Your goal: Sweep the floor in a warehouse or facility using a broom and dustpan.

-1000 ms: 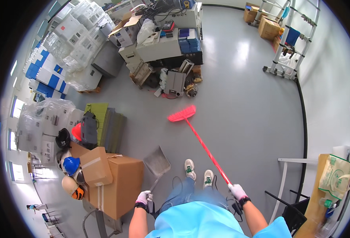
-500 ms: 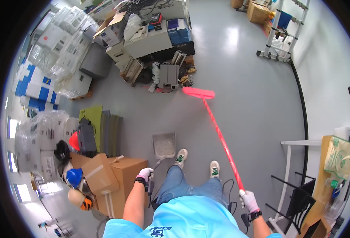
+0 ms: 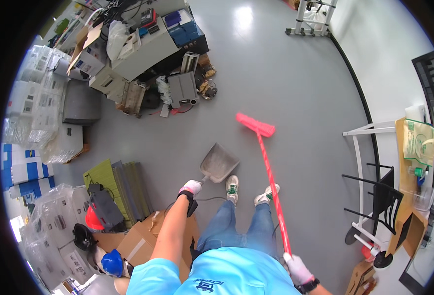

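Note:
My left hand (image 3: 191,187), in a pale work glove, is closed around the handle of a grey dustpan (image 3: 220,163). The pan sits low over the floor, just ahead of my left shoe; whether it touches is hard to tell. Its tray looks dusty grey inside. At my right side, my gloved right hand (image 3: 299,269) grips the upper end of a red-and-pink broom (image 3: 274,196). The stick slants forward past my right shoe to a pink brush head (image 3: 255,126), farther out than the dustpan and to its right.
Cardboard boxes (image 3: 140,243) and helmets stand close on my left, with green and grey panels (image 3: 104,184) beyond. Old equipment (image 3: 182,90) lies at the far left. On the right are a black chair (image 3: 386,204) and a white frame (image 3: 358,157); a ladder (image 3: 311,17) stands at the far wall.
My view has turned to the right. My left arm reaches farther forward, and the dustpan has moved ahead and rightward. The broom head has come nearer and tilted. Both grips are kept.

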The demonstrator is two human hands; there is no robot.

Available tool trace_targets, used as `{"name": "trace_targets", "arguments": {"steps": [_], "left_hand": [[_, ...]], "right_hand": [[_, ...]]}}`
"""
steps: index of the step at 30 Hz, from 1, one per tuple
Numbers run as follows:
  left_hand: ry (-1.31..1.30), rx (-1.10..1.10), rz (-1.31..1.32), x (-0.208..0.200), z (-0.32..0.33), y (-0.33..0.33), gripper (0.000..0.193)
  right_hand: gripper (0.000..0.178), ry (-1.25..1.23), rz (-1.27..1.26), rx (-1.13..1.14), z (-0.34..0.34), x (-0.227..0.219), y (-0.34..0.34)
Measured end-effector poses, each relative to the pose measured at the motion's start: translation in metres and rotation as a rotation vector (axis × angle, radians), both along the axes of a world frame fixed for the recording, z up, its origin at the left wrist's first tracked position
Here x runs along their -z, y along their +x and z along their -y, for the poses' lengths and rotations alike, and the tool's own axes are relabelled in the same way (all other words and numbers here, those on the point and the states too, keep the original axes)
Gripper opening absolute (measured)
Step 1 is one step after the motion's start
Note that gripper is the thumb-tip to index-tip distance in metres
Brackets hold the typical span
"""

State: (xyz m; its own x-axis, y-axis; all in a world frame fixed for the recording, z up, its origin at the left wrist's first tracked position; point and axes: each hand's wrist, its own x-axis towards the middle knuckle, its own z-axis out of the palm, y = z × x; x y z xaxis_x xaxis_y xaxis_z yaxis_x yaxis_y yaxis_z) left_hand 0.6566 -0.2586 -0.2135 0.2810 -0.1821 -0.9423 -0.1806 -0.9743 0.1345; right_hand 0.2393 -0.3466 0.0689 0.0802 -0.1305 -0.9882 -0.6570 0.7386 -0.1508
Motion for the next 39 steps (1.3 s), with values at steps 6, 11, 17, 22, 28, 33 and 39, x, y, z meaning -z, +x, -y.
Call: {"name": "trace_targets", "arguments": {"steps": [6,11,17,22,28,33,39], "left_hand": [[0.066,0.280,0.086,0.052,-0.003,-0.002,0.026],[-0.012,0.198,0.036,0.039,-0.021,0.003,0.024],[-0.065,-0.029,0.033,0.008,-0.042,-0.002,0.029],[-0.195,0.040,0.027,0.002,-0.061,0.004,0.023],[-0.163,0.042,-0.030,0.010,-0.063,0.008,0.031],[-0.080,-0.237,0.012,0.044,-0.060,0.007,0.027],[-0.129,-0.045,-0.008,0.087,-0.104,0.027,0.018]], "right_hand": [[0.030,0.204,-0.041,0.093,-0.006,-0.117,0.045],[0.032,0.361,0.002,0.336,-0.014,-0.148,0.043],[0.022,0.217,-0.096,0.027,0.001,-0.134,0.037],[0.019,-0.016,-0.133,-0.300,0.003,-0.070,0.056],[0.015,0.091,0.040,-0.298,-0.028,-0.021,0.031],[0.009,0.492,0.122,0.167,-0.016,-0.078,0.028],[0.013,0.529,0.144,0.149,-0.007,-0.113,0.016]]}}
